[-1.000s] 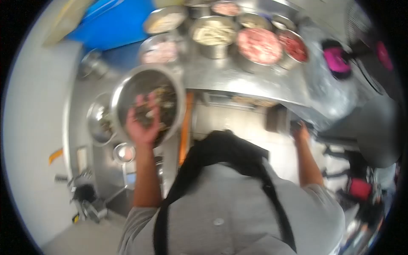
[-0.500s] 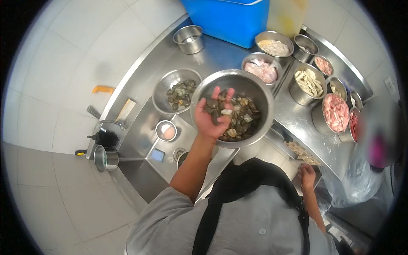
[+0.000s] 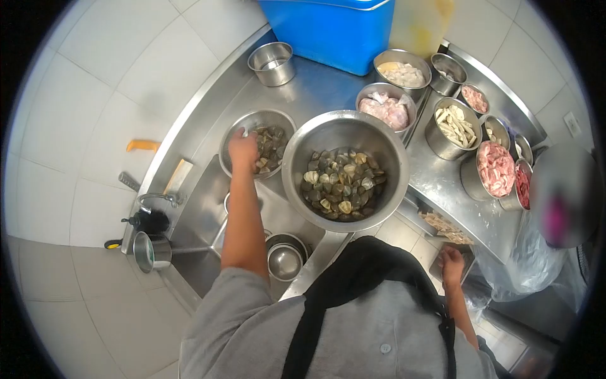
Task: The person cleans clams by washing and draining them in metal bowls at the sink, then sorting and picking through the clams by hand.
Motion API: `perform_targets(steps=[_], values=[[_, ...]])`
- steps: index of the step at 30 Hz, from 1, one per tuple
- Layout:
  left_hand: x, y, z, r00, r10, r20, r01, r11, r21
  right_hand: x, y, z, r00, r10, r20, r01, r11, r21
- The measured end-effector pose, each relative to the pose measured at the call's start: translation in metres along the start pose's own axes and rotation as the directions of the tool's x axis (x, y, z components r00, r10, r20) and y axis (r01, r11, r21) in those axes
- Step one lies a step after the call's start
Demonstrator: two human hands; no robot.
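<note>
My left hand point(image 3: 243, 151) is inside the smaller steel bowl point(image 3: 226, 142), over the clams point(image 3: 273, 146) lying there. Its back faces up and its fingers bend down, mostly hidden, so what they grip cannot be made out. To the right stands a larger steel bowl point(image 3: 293, 189) with many brown and pale clams point(image 3: 344, 183) at its bottom; neither hand touches it. My right hand point(image 3: 451, 264) hangs low at my side with curled fingers and nothing visible in it, beside the counter's lower shelf.
Under my left arm is a sink point(image 3: 208, 265) holding nested bowls point(image 3: 285, 262). An empty steel pot point(image 3: 273, 64) and a blue bin point(image 3: 331, 31) stand behind. Pots of raw meat point(image 3: 495, 167) and pale strips point(image 3: 456, 126) crowd the right counter. A cleaver point(image 3: 178, 177) lies by the sink edge.
My left hand has moved left from over the large bowl, where it was palm up with clams at its fingers, into the smaller bowl. The right hand stays low.
</note>
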State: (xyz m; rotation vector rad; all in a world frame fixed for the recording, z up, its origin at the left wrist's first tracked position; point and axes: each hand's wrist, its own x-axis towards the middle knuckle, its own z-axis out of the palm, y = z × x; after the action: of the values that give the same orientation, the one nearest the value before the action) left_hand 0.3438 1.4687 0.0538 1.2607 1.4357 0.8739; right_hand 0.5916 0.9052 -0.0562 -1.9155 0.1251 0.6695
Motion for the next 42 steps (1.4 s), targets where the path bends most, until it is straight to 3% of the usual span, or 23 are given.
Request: perform_targets(steps=[1, 2, 4, 6, 7, 9, 12, 14, 15, 17, 18, 22, 25, 28, 30, 31, 33, 34, 36, 37, 39, 40, 42], values=[[-0.016, 0.007, 0.007, 0.981, 0.192, -0.029, -0.187, 0.973, 0.134, 0.000, -0.002, 0.005, 1.000, 0.005, -0.003, -0.005, 1.000, 0.003], [-0.015, -0.010, 0.022, 0.921, 0.390, -0.029, -0.372, 0.897, 0.237, 0.002, -0.004, 0.012, 0.969, -0.248, 0.004, 0.247, 0.966, -0.081], [-0.066, 0.001, 0.058, 0.797, 0.494, 0.348, -0.602, 0.702, 0.380, -0.004, -0.040, 0.035, 0.791, -0.600, 0.119, 0.608, 0.751, -0.259], [-0.069, -0.014, 0.095, 0.686, 0.366, 0.629, -0.665, 0.666, 0.339, -0.028, -0.111, 0.078, 0.549, -0.797, 0.251, 0.831, 0.487, -0.270], [-0.060, -0.025, 0.111, 0.655, 0.364, 0.663, -0.719, 0.570, 0.398, -0.035, -0.136, 0.101, 0.388, -0.882, 0.268, 0.918, 0.345, -0.195], [-0.053, -0.033, 0.134, 0.612, 0.352, 0.708, -0.773, 0.456, 0.441, -0.043, -0.169, 0.138, 0.206, -0.934, 0.292, 0.977, 0.182, -0.106], [-0.055, -0.033, 0.161, 0.536, 0.025, 0.844, -0.820, 0.255, 0.513, -0.042, -0.187, 0.178, 0.190, -0.945, 0.268, 0.977, 0.208, 0.040], [-0.049, -0.033, 0.166, 0.518, 0.014, 0.855, -0.831, 0.244, 0.499, -0.043, -0.194, 0.193, 0.115, -0.928, 0.355, 0.991, 0.131, 0.021], [-0.046, -0.034, 0.166, 0.504, 0.003, 0.864, -0.839, 0.240, 0.489, -0.041, -0.196, 0.200, 0.121, -0.927, 0.356, 0.990, 0.139, 0.026], [-0.032, -0.035, 0.159, 0.498, 0.030, 0.867, -0.829, 0.309, 0.466, -0.034, -0.203, 0.214, 0.367, -0.578, 0.729, 0.930, 0.197, -0.312], [-0.027, -0.037, 0.155, 0.493, 0.069, 0.867, -0.817, 0.379, 0.435, -0.027, -0.208, 0.228, 0.383, -0.420, 0.823, 0.923, 0.135, -0.360], [-0.029, -0.033, 0.145, 0.563, 0.139, 0.815, -0.739, 0.526, 0.421, -0.009, -0.200, 0.298, 0.380, -0.272, 0.884, 0.916, -0.022, -0.400], [-0.042, -0.013, 0.136, 0.596, 0.121, 0.794, -0.767, 0.379, 0.518, 0.004, -0.187, 0.315, 0.462, -0.280, 0.842, 0.881, 0.034, -0.472], [-0.012, -0.044, 0.140, 0.539, 0.102, 0.836, -0.798, 0.381, 0.468, 0.006, -0.202, 0.297, 0.329, -0.370, 0.869, 0.932, -0.022, -0.363], [-0.006, -0.049, 0.144, 0.425, 0.078, 0.902, -0.893, 0.197, 0.404, -0.005, -0.219, 0.272, 0.125, -0.587, 0.800, 0.988, 0.151, -0.044], [-0.002, -0.057, 0.147, 0.421, 0.084, 0.903, -0.895, 0.199, 0.398, -0.014, -0.228, 0.256, 0.128, -0.587, 0.800, 0.988, 0.147, -0.050], [-0.004, -0.063, 0.155, 0.498, 0.031, 0.867, -0.751, 0.516, 0.413, -0.033, -0.238, 0.222, 0.266, -0.645, 0.716, 0.874, 0.475, 0.104], [-0.010, -0.059, 0.160, 0.513, 0.010, 0.858, -0.686, 0.606, 0.403, -0.038, -0.234, 0.207, 0.277, -0.653, 0.705, 0.876, 0.473, 0.094], [-0.064, -0.032, 0.164, 0.601, -0.218, 0.769, -0.457, 0.696, 0.554, -0.046, -0.216, 0.172, 0.502, -0.599, 0.624, 0.543, 0.779, 0.312], [-0.090, -0.027, 0.171, 0.575, -0.224, 0.787, -0.474, 0.692, 0.544, -0.048, -0.204, 0.155, 0.528, -0.597, 0.604, 0.542, 0.784, 0.303], [-0.136, -0.026, 0.186, 0.655, -0.114, 0.747, -0.728, 0.167, 0.664, -0.050, -0.176, 0.117, 0.614, -0.634, 0.469, 0.300, 0.738, 0.605], [-0.130, -0.047, 0.204, 0.632, -0.200, 0.749, -0.758, 0.039, 0.651, -0.046, -0.157, 0.097, 0.677, -0.564, 0.473, 0.159, 0.740, 0.654], [-0.136, -0.043, 0.207, 0.667, -0.158, 0.728, -0.711, 0.158, 0.685, -0.035, -0.121, 0.072, 0.773, -0.509, 0.379, 0.160, 0.734, 0.660]])
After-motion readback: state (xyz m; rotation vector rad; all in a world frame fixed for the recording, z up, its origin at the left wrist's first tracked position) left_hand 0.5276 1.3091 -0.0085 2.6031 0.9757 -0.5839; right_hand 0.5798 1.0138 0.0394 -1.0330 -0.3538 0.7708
